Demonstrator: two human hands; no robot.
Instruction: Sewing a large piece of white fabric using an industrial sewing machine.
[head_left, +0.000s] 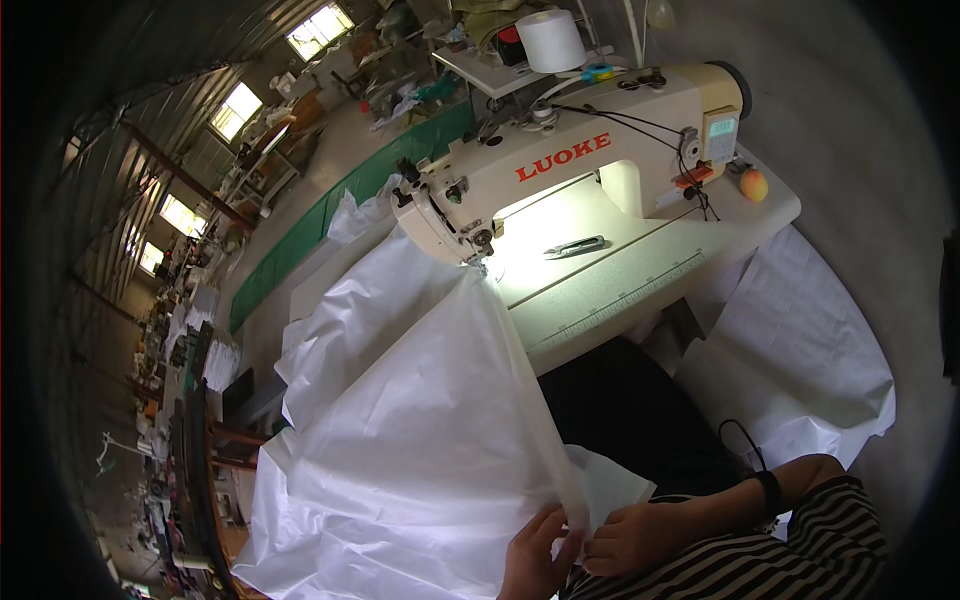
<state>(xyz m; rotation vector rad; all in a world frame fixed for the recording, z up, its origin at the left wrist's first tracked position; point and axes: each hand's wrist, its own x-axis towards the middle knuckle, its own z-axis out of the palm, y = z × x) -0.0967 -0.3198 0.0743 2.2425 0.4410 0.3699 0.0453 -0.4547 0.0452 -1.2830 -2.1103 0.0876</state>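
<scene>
The cloth [420, 400] on my feed is white, thin-looking and faintly glossy, bright near the machine's lamp and broken into soft creases; it spreads from under the head of the machine [560, 150] down the left of the table toward me, one long edge drawn fairly straight from the needle area to the hands. At that edge I have the left hand [537, 555] low in view, fingers bent over and thumb opposite, pinching the cloth's margin between them. The right hand [635, 535] comes in from the right, forearm laid across the body, back of the hand up, fingers curled with their tips beside the left thumb — I cannot tell whether they grip the cloth or merely rest against it. A black band [767, 492] circles that wrist, near a striped sleeve [840, 525]. On the pale table [620, 300], which has a scale along its near edge, a small tool [575, 247] lies under the machine's arm and a yellow-red fruit [754, 185] sits at the far right. Behind stands a white thread cone [550, 42]; a green strip [350, 215] crosses beyond, and bright windows [238, 110] line the cluttered workshop.
</scene>
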